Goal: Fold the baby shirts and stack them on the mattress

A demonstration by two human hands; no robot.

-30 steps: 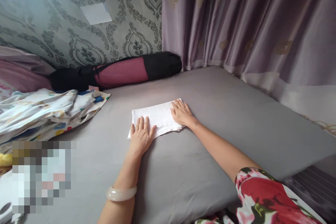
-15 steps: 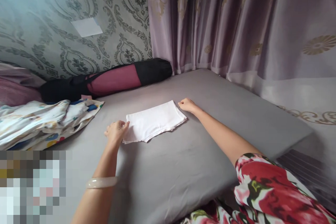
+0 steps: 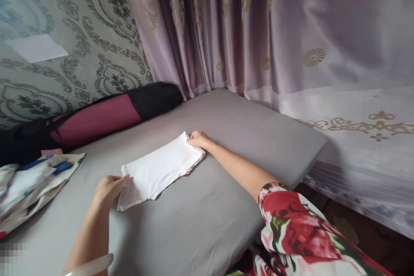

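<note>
A small white garment (image 3: pixel 158 167), folded into a rough rectangle, lies on the grey bed sheet (image 3: pixel 181 233). At its left edge, my left hand (image 3: pixel 109 189) pinches the fabric between thumb and fingers. My right hand (image 3: pixel 199 139) is closed on the upper right corner, where the cloth lifts slightly. The lower edge shows a curved hem, and which kind of garment it is I cannot tell.
A long black and maroon bag (image 3: pixel 100 118) lies along the patterned wall. Patterned cloths (image 3: pixel 39 185) are heaped at the left. Purple curtains (image 3: pixel 233 43) hang behind the bed, whose right edge drops off near my sleeve (image 3: pixel 297 220).
My right hand has gone from beside the garment to gripping its right corner. My left hand stays at the left edge. The camera has turned right, shifting the scene left.
</note>
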